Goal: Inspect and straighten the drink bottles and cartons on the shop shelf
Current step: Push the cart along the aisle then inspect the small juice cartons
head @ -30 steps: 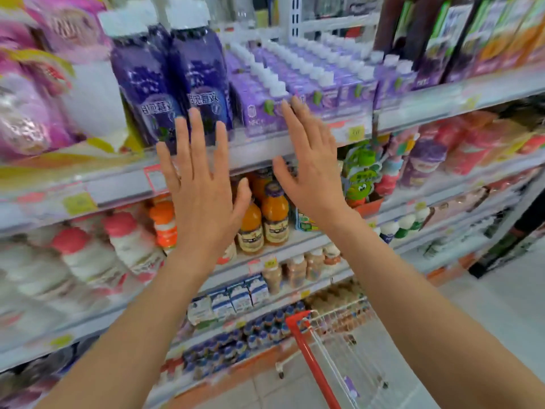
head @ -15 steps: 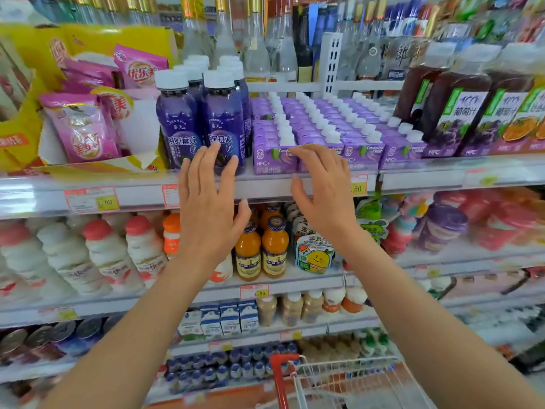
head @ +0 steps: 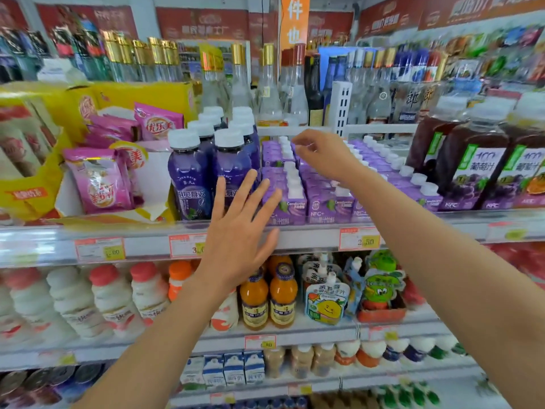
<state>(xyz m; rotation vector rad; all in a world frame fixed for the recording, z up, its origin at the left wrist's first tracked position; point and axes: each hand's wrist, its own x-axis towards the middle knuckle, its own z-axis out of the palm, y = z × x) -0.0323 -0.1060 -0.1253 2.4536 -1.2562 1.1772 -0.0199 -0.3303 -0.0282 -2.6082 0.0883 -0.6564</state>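
the left hand (head: pixel 240 231) is flat and spread, holding nothing, its fingertips at the front of the purple bottles (head: pixel 190 175) and the leftmost of the purple cartons (head: pixel 321 202). the right hand (head: pixel 323 156) reaches over the carton rows on the upper shelf (head: pixel 309 234), fingers bent down among the white caps; whether it pinches one i cannot tell. the carton rows look fairly even, so the work seems midway. the dark juice bottles (head: pixel 472 169) at the right probably remain to be checked.
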